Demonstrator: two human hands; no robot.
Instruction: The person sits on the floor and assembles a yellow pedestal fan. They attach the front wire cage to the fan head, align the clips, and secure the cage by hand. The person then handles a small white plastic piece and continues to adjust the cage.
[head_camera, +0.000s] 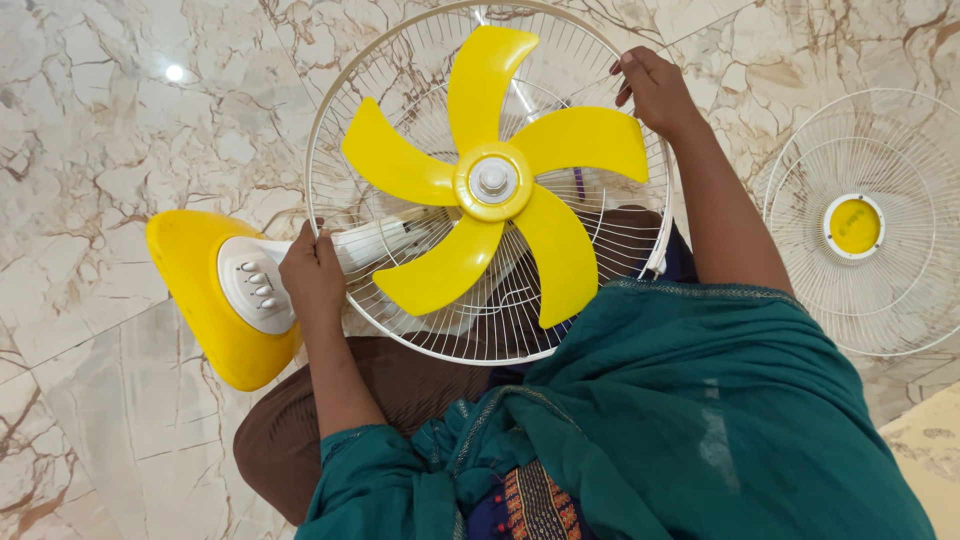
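Observation:
A table fan lies on its back across my lap. Its yellow five-blade propeller (495, 180) sits inside the white wire rear guard (340, 110). My left hand (312, 275) grips the guard's rim at its left side, next to the white neck and the yellow base (195, 290) with its button panel. At the upper right edge of the guard rim my right hand (655, 92) holds the wire. The front of the fan is uncovered.
A separate white wire front guard (800, 250) with a yellow centre disc lies on the marble floor (110, 130) at the right. My green garment fills the lower part of the view. A beige surface shows at the bottom right corner.

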